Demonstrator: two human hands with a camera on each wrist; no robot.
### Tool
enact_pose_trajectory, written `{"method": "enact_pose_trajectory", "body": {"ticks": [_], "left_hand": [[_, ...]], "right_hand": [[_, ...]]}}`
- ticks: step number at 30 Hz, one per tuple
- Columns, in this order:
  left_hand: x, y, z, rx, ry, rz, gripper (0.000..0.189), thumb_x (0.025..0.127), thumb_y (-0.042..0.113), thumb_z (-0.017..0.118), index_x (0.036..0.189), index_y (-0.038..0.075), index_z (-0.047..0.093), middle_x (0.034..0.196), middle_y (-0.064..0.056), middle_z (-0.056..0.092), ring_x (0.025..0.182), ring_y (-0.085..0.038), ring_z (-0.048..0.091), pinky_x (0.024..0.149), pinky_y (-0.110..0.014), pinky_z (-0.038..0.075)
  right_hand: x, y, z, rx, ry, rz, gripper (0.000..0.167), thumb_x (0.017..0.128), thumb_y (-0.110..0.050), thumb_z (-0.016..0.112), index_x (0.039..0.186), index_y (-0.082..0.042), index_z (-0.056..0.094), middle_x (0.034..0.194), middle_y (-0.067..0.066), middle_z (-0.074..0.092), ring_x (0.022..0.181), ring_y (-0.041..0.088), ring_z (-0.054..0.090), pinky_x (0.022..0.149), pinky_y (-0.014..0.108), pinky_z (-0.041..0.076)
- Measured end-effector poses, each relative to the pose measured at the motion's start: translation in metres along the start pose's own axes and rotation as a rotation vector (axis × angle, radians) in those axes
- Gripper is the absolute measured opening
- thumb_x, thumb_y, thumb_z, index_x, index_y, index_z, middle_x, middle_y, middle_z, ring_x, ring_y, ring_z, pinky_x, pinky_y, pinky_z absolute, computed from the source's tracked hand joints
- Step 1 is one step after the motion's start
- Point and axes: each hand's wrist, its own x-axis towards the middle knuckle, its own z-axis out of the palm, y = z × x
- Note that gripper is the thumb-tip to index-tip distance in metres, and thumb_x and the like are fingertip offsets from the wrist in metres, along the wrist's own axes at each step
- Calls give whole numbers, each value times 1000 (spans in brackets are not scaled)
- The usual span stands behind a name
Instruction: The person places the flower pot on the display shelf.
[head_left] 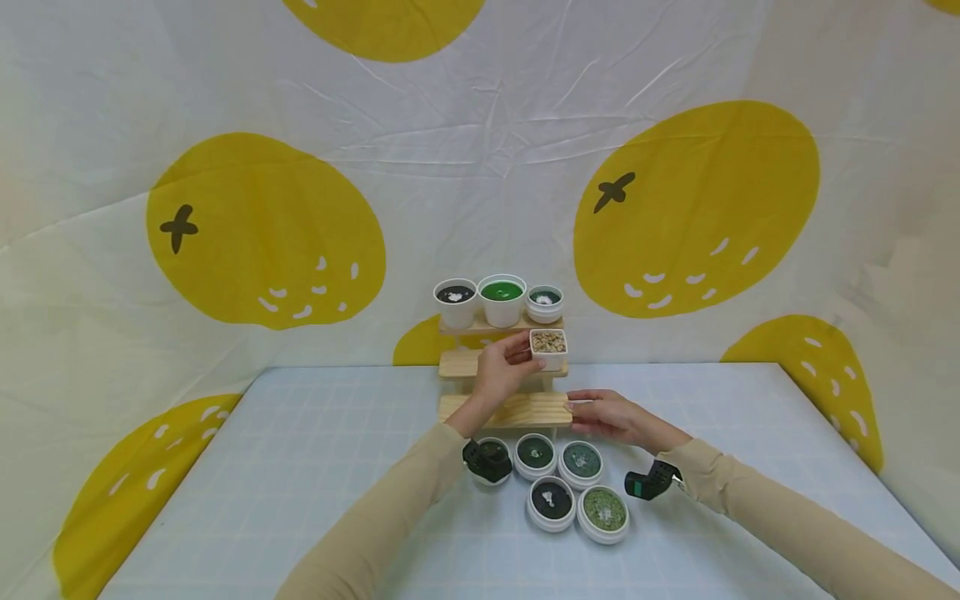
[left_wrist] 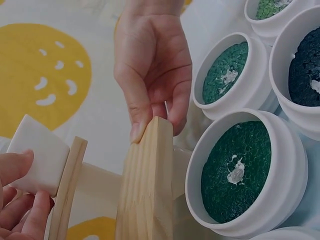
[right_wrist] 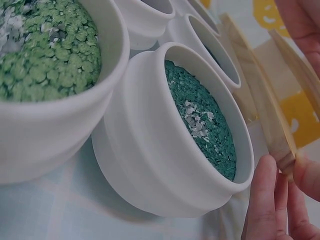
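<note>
My left hand (head_left: 498, 371) holds a small square white pot (head_left: 551, 359), filled with tan bits, at the right end of the middle step of a wooden stand (head_left: 517, 410). In the left wrist view, the thumb and fingers of this hand (left_wrist: 20, 192) are on the pot's sides, its base against the thin board (left_wrist: 67, 192). My right hand (head_left: 615, 417) pinches the right end of the stand's lowest step. The right wrist view shows its thumb (right_wrist: 307, 177) and fingers on either side of that board (right_wrist: 270, 120).
On the top step stand a white cup with dark filling (head_left: 456, 312), a cup with bright green filling (head_left: 503, 312) and a low round pot (head_left: 544, 312). Several round white pots with green or dark fillings, including a light green one (head_left: 603, 512), sit in front of the stand.
</note>
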Motion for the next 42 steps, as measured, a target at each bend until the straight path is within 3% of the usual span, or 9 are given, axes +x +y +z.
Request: {"method": "enact_pose_trajectory", "body": {"ticks": [16, 27, 34, 42], "left_hand": [[0, -2, 5, 45, 40, 5, 51, 79, 5, 76, 127, -1, 58, 113, -20, 68, 97, -30, 69, 79, -27, 58], [-4, 0, 8, 61, 81, -5, 53, 78, 7, 77, 126, -1, 58, 111, -20, 67, 93, -30, 69, 77, -27, 58], [-10, 1, 1, 58, 68, -33, 54, 79, 10, 77, 129, 0, 57, 114, -18, 67, 95, -28, 68, 76, -28, 58], [-25, 5, -8, 58, 22, -23, 55, 80, 11, 77, 129, 0, 56, 115, -18, 66, 90, -26, 68, 77, -28, 58]], "right_hand": [[-1, -1, 0, -24, 22, 15, 57, 98, -13, 51, 146, 8, 26, 104, 8, 63, 81, 8, 64, 76, 20, 56], [1, 1, 1, 23, 12, 1, 58, 98, -10, 51, 145, 9, 25, 96, 5, 63, 79, 7, 63, 72, 17, 56], [0, 0, 2, 10, 10, 6, 58, 97, -11, 51, 146, 9, 25, 100, 7, 63, 80, 7, 64, 74, 18, 56], [0, 1, 0, -8, 5, -2, 56, 98, -11, 51, 145, 9, 27, 101, 6, 64, 81, 8, 64, 74, 18, 56]]}}
